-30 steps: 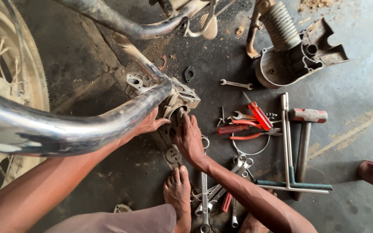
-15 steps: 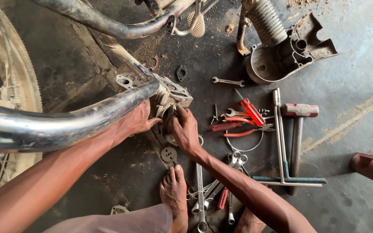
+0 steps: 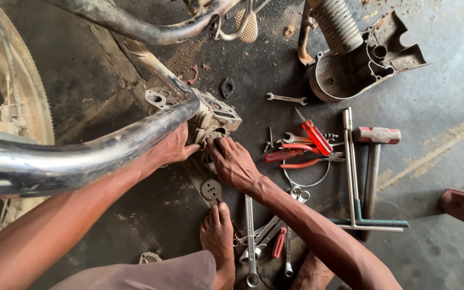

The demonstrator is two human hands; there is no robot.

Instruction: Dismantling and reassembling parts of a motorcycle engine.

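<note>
Item: engine casing (image 3: 218,115) on the floor, our left hand (image 3: 172,146) and right hand (image 3: 233,161) gripping it. Risk: greasy metal may slip onto the sprocket (image 3: 210,189) below our right hand.

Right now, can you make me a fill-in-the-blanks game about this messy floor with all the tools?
1. Both hands, left hand and right hand, touch the grey metal ____ part.
2. The screwdriver has a ____ handle.
3. The small toothed gear lies just beyond the person's bare ____.
4. The hammer lies on the ____.

Missing words: engine; red; foot; floor
</note>
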